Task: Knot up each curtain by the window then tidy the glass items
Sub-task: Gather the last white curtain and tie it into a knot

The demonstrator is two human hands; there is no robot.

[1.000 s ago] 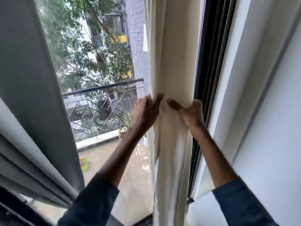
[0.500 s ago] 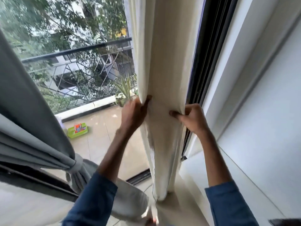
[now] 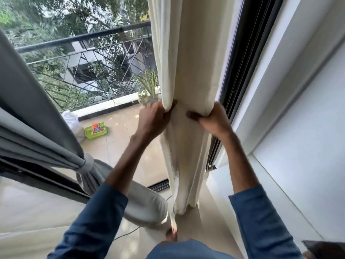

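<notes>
By the window (image 3: 89, 68), two curtains (image 3: 28, 113); cream curtain (image 3: 190, 53) pinched by right hand (image 3: 211, 120), likely left hand (image 3: 153, 120) too.

Both arms reach forward and up, forearms bare, with blue sleeves (image 3: 97, 217) covering them from about the elbow. The left hand (image 3: 153, 120) grips the left fold of the cream curtain (image 3: 190, 71) with curled fingers. The right hand (image 3: 211, 120) grips the right fold, its thumb lying across the front of the cloth. The hands are level and near each other, not touching. A bare foot (image 3: 171, 234) shows below.
</notes>
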